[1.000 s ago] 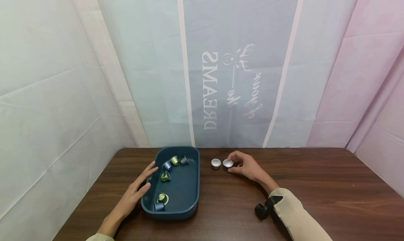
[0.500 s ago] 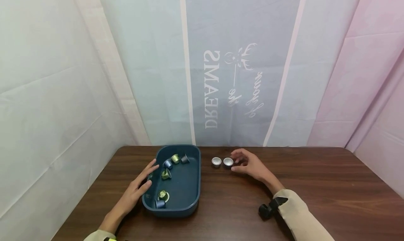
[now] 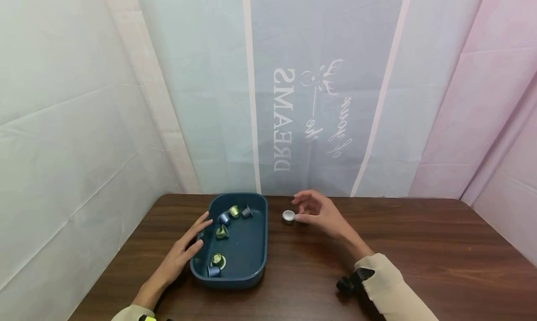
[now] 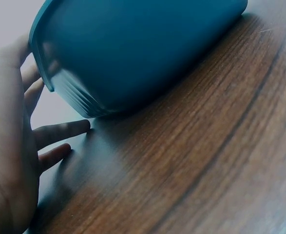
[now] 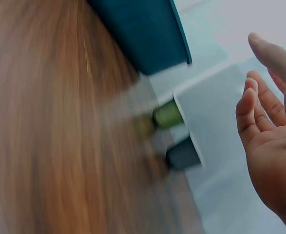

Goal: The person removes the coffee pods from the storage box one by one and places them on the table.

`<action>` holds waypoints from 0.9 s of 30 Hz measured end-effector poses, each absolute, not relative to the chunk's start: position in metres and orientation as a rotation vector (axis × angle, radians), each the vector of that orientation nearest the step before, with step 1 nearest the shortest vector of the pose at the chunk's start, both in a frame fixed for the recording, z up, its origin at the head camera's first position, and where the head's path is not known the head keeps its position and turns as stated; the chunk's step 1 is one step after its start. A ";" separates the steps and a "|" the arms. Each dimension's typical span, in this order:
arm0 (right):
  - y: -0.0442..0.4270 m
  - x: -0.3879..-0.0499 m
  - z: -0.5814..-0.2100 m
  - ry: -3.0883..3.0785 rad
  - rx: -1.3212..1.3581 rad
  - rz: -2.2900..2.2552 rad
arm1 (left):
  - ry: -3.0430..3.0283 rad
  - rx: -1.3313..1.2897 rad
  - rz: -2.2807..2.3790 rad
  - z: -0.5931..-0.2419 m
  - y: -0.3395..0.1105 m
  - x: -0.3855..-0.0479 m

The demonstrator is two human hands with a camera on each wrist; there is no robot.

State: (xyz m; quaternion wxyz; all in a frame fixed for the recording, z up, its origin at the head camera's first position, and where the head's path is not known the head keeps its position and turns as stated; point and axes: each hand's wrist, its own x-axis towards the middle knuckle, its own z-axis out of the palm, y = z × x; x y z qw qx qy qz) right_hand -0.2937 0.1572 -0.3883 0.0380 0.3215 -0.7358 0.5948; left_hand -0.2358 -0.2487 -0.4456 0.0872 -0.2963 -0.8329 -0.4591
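Observation:
My left hand lies against the left rim of a dark blue plastic tray, its fingers extended. Inside the tray are several coffee capsules, among them a green one, a blue one and a dark grey one. To the right of the tray my right hand hovers with loosely bent fingers, holding nothing. Beneath it a foil-topped capsule stands on the table. The right wrist view has a green capsule and a dark capsule side by side, foil lids up; my hand covers one in the head view.
The brown wooden table extends to the right and in front of the tray. Behind it hangs a pale printed curtain, with white cloth along the left side. A black wrist camera sits on my right sleeve.
My right hand has let go of the right-hand capsule, drawn back slightly, then moved left and up over it, hiding it in the head view. My left hand stays on the tray.

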 end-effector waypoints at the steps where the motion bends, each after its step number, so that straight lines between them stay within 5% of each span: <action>1: 0.153 -0.294 -0.389 -2.251 1.013 1.838 | -2.482 -0.881 -1.366 -0.446 -0.249 -0.236; 27: 0.044 -0.294 -0.373 -2.383 1.761 1.658 | -2.459 -0.896 -1.391 -0.450 -0.250 -0.239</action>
